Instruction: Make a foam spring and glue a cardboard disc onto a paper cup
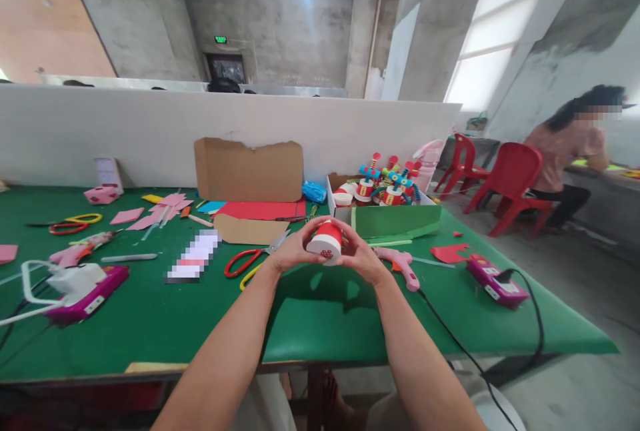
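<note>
Between my two hands, above the green table (210, 324), is a red and white paper cup (326, 242), tilted so that its white end with a small dark red pattern faces me. My left hand (294, 245) grips it from the left and my right hand (361, 252) from the right, fingers curled around its sides. Red-handled scissors (243, 262) lie just left of my left hand, with a yellow handle partly behind my forearm. A pink glue gun (407, 269) rests right of my right hand, its black cord running toward the front edge.
A box (400, 219) of decorated cup figures stands at the back right. Cardboard (249, 171) leans on the white partition (125, 131). Purple power strips (497, 282) sit at both sides. Pink paper scraps (167, 207) lie left. A person (570, 151) sits far right by red chairs (517, 174).
</note>
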The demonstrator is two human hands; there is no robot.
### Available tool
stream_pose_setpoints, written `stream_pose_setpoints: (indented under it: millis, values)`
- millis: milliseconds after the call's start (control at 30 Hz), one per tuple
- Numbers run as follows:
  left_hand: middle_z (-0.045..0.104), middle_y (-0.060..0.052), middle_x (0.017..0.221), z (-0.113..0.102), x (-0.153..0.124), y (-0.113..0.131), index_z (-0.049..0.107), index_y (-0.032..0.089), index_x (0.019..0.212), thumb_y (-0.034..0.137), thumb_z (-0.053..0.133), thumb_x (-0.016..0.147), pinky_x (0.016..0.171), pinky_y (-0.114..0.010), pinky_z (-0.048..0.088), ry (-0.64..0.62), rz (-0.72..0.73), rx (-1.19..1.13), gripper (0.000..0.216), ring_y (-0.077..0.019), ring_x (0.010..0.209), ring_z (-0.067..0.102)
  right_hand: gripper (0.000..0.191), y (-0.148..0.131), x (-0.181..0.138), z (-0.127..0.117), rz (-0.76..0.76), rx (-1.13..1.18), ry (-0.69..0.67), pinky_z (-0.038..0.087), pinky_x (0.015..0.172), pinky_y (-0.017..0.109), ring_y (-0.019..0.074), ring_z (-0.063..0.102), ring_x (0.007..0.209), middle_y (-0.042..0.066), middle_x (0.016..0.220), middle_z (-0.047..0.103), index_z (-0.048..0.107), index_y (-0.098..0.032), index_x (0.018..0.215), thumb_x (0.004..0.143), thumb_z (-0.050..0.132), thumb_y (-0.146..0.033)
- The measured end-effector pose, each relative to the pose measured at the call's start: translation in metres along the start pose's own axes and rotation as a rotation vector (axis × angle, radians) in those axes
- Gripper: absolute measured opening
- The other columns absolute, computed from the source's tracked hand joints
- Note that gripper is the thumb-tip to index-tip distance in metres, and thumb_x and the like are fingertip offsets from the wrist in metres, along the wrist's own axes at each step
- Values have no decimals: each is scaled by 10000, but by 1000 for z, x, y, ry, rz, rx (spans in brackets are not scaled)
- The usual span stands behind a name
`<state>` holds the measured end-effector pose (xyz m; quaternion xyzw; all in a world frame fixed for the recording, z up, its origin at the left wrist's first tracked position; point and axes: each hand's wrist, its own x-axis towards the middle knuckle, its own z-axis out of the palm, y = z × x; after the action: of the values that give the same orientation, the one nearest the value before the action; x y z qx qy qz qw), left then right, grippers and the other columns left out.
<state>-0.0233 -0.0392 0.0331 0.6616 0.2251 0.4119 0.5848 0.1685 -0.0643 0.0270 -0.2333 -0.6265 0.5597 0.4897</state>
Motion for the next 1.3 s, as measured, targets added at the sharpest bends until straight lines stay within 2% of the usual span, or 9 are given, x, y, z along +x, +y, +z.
stream_pose_setpoints:
  millis: [133, 267, 400, 533, 767, 1000, 1200, 1300]
  values:
    - [568, -92, 1264, 0, 3, -6, 481, 241, 1325, 194, 817, 533, 814, -302, 482, 77, -83, -49, 862, -243, 1046, 583, 752, 4, 2, 2, 33, 15, 84, 495, 897, 337, 235, 592, 1072, 36, 1299, 573, 557, -329, 1281, 587, 823, -446]
    - [656, -65, 1080, 2, 5, -11, 533, 208, 1238, 185, 816, 530, 767, -286, 502, 114, -179, -200, 763, -213, 949, 618, 658, 8, 3, 3, 139, 79, 146, 523, 853, 342, 224, 611, 1021, 37, 1249, 604, 580, -321, 1248, 644, 765, -506]
    - [701, -77, 892, -2, 7, -15, 603, 131, 1055, 205, 807, 580, 783, -348, 535, 119, -330, -400, 522, -196, 773, 663, 535, 13, 7, 5, 307, 190, 185, 546, 829, 376, 182, 649, 879, 50, 1268, 598, 556, -326, 1267, 830, 491, -629]
    - [718, -95, 823, -7, 10, -21, 625, 105, 972, 194, 761, 662, 736, -342, 557, 167, -487, -481, 350, -180, 658, 671, 488, 17, 11, 9, 421, 248, 249, 558, 797, 361, 142, 659, 742, 53, 1155, 654, 545, -303, 1269, 914, 357, -581]
    - [721, -100, 777, -5, 15, -27, 652, 93, 939, 186, 736, 706, 756, -363, 560, 206, -585, -465, 264, -193, 660, 679, 395, 19, 15, 18, 543, 196, 363, 569, 760, 332, 139, 653, 663, 44, 922, 699, 605, -221, 1155, 891, 476, -486]
    - [723, -89, 818, -1, 13, -26, 653, 117, 963, 227, 747, 717, 780, -372, 549, 195, -572, -446, 286, -184, 691, 669, 375, 22, 18, 18, 571, 147, 419, 573, 709, 323, 147, 645, 659, 25, 840, 697, 599, -225, 1151, 832, 565, -419]
    - [721, -114, 886, -1, 12, -23, 641, 115, 1001, 409, 640, 810, 793, -389, 539, 135, -583, -438, 351, -174, 639, 653, 344, 25, 19, 17, 580, 161, 474, 576, 708, 356, 152, 642, 634, 28, 798, 691, 611, -211, 1105, 835, 553, -415]
    - [721, -102, 862, 0, 12, -23, 638, 120, 1011, 370, 670, 789, 779, -379, 542, 151, -561, -425, 336, -168, 627, 648, 345, 26, 18, 16, 553, 167, 451, 576, 733, 362, 153, 645, 673, 33, 844, 700, 608, -218, 1111, 826, 570, -409]
